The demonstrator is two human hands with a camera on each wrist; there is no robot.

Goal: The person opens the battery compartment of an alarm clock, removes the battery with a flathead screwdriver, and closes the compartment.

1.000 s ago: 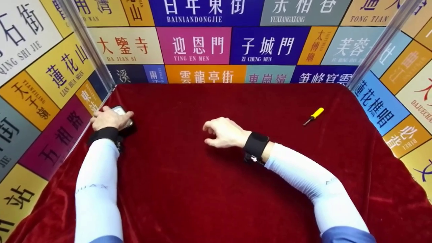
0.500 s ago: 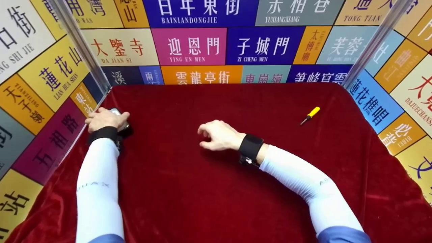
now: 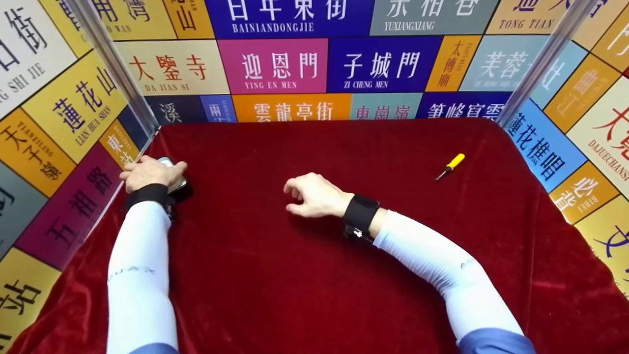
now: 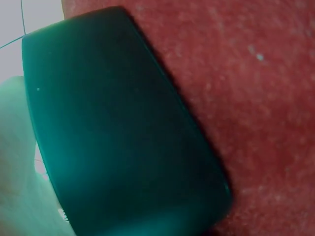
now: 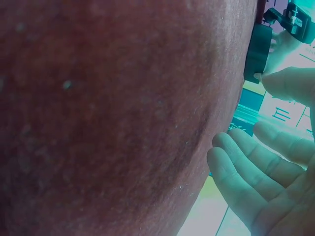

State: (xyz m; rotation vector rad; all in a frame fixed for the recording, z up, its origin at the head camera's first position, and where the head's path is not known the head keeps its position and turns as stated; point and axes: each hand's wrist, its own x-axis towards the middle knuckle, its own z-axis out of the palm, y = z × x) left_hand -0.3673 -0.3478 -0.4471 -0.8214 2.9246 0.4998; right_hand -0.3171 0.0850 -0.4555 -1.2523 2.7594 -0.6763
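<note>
At the table's far left my left hand (image 3: 147,173) grips a dark box-like object with rounded edges (image 3: 180,185). Its pale top shows between thumb and fingers; the hand covers much of the rest. In the left wrist view the dark broad face of this object (image 4: 123,123) fills the middle, tilted, with part of the hand behind its left edge. My right hand (image 3: 317,195) is low over the middle of the cloth, fingers loosely bent, holding nothing. The right wrist view shows its fingers (image 5: 236,182) apart from the dark object (image 5: 258,51) beyond.
A screwdriver with a yellow handle (image 3: 455,161) lies at the right on the red velvet cloth (image 3: 304,285). Printed panels with street-name signs (image 3: 275,66) stand behind and on both sides. Clear corner posts (image 3: 118,73) rise at the back corners.
The head view has shifted a little, so everything sits slightly further left in it. Both hands keep nearly the same pose and place on the table.
</note>
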